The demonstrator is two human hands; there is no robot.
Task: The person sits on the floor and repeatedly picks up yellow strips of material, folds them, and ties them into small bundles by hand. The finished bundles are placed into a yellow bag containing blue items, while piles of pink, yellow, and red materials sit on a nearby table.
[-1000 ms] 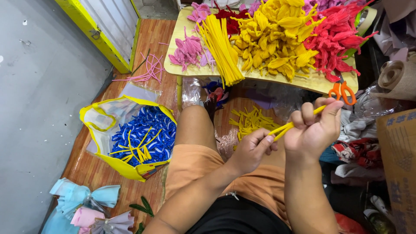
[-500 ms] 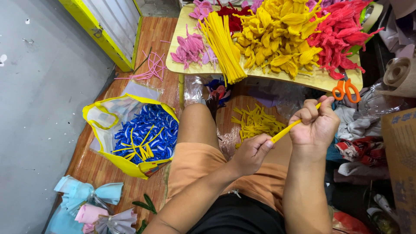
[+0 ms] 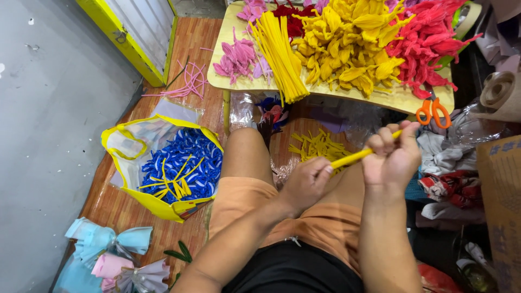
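A seated person is working over the lap, both hands closing on one yellow pipe cleaner (image 3: 355,158) that is slanting from 8 o'clock up toward 2 o'clock between them. The left hand (image 3: 305,183) is curling nearly shut around the lower end, thumb and forefinger pinching it; the right hand (image 3: 392,156) is gripping the upper end with all fingers folded tight, the stem's tip poking out past the knuckles. At 12 o'clock from the hands, the pale yellow table (image 3: 399,99) is carrying a bundle of straight yellow stems (image 3: 279,51) overhanging its near edge, with yellow flowers (image 3: 347,46), red flowers (image 3: 431,46) and pink flowers (image 3: 239,57) piled behind. Orange-handled scissors (image 3: 433,111) are lying right at the table's near edge, just above the right hand. Loose yellow pieces (image 3: 317,145) are lying on the floor under the table edge, near the left hand. At 9 o'clock, well apart from the hands, a yellow-rimmed bag (image 3: 127,179) is holding blue and yellow pieces. Clothing and a cardboard box (image 3: 502,201) are crowding the 3 o'clock side, leaving open room mostly between the knees and the table edge.
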